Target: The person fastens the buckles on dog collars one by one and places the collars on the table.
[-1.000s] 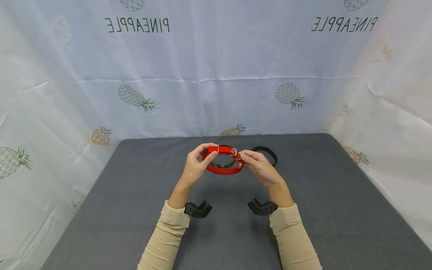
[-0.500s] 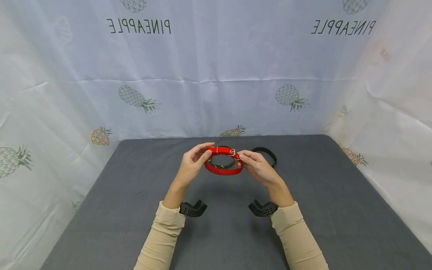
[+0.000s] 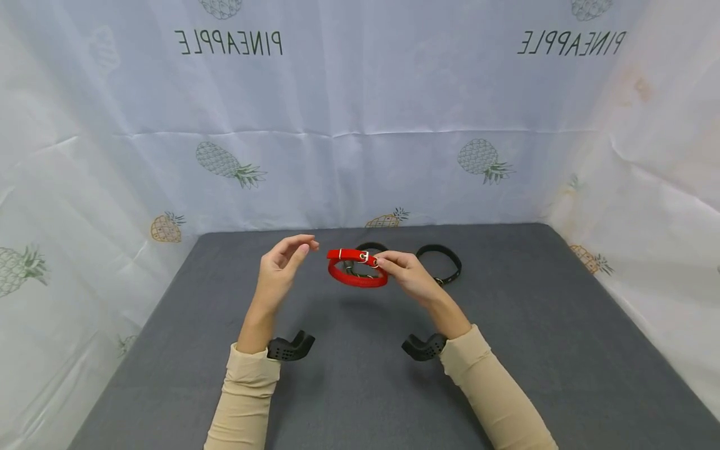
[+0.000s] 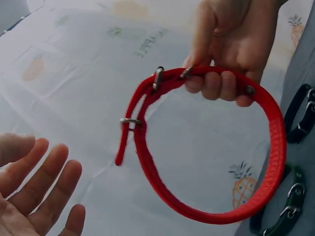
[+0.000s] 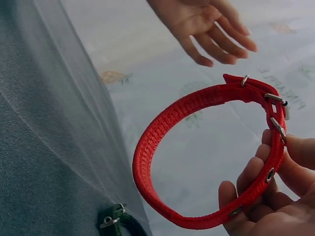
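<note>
A red collar [image 3: 358, 282], fastened into a loop by a metal buckle, hangs above the table. My right hand [image 3: 409, 275] pinches it beside the buckle and the D-ring, thumb on one side and fingers on the other. In the left wrist view the strap tip of the red collar [image 4: 211, 216] pokes out past a metal keeper. My left hand [image 3: 277, 269] is off to the left of the collar, apart from it, its fingers loosely extended and holding nothing.
On the grey table [image 3: 185, 350] behind the red collar lies a dark green collar [image 3: 372, 246], partly hidden by it. A black collar [image 3: 458, 262] lies to the right. Pineapple-printed white cloth [image 3: 360, 181] hangs behind the table.
My left hand has let go of the red collar and moved away to the left. My right hand, still holding the collar, has shifted slightly left, uncovering more of the black collar.
</note>
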`<state>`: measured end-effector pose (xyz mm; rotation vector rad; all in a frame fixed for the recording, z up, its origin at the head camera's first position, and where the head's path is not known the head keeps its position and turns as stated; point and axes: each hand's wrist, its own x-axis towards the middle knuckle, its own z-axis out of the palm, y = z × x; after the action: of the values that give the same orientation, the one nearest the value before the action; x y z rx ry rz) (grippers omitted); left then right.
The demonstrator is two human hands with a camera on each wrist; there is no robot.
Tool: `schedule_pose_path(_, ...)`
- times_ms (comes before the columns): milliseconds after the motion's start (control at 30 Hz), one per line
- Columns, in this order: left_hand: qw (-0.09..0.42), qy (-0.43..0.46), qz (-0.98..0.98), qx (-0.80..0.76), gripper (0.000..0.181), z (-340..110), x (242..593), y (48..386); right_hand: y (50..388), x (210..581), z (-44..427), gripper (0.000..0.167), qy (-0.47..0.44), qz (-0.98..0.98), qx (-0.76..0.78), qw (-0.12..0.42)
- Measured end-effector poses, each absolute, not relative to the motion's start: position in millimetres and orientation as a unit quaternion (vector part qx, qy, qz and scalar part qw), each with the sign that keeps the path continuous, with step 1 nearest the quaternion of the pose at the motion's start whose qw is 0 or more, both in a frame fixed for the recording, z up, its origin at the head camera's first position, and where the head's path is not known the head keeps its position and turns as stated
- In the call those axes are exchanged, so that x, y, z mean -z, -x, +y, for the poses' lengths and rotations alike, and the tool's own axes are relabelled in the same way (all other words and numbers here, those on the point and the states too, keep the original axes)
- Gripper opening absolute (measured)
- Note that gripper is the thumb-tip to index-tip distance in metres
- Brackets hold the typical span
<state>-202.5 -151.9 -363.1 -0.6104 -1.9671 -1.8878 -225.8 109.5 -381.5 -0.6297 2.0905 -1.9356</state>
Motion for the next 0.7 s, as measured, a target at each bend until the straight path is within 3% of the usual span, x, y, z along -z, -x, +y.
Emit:
schedule_pose_path(333, 0.212, 0.200, -0.647, 0.704, 0.021, -169.9, 363.4, 205.6, 237.9, 388.0, 72.3, 0.030, 0.228, 0.734, 0.634, 0.089)
schedule_pose_path(700, 0.242, 0.164, -0.636, 0.714, 0.023, -184.6, 362.0, 207.9, 251.8, 397.6, 32.4, 0.019, 0.277, 0.770, 0.575, 0.004)
